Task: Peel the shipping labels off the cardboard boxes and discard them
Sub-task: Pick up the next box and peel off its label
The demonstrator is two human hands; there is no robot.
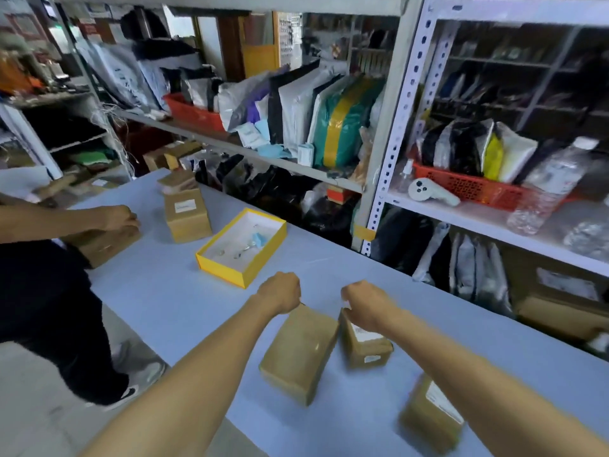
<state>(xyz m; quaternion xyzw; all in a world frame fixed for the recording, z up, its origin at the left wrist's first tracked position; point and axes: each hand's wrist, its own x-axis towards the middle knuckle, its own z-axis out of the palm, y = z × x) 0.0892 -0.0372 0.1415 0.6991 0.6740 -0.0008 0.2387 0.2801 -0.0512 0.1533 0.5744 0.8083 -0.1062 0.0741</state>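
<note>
On the pale blue table [171, 291] a plain cardboard box [300, 351] lies in front of me with no label on its visible faces. My left hand [280, 291] is curled into a fist at its far end, and nothing shows in it. Right beside it stands a smaller labelled box [365, 351] with a white shipping label [362, 333] on top. My right hand [365, 305] is closed over that box's far top edge, its fingertips hidden. A third box [428, 417] with a white label [443, 404] lies blurred at the lower right.
A yellow-rimmed tray [214, 258] holding small scraps sits just beyond my left hand. Another person's hand [118, 219] rests on a box [105, 245] at the left; a labelled box [188, 216] stands further back. Shelving [382, 179] packed with parcels lines the table's far side.
</note>
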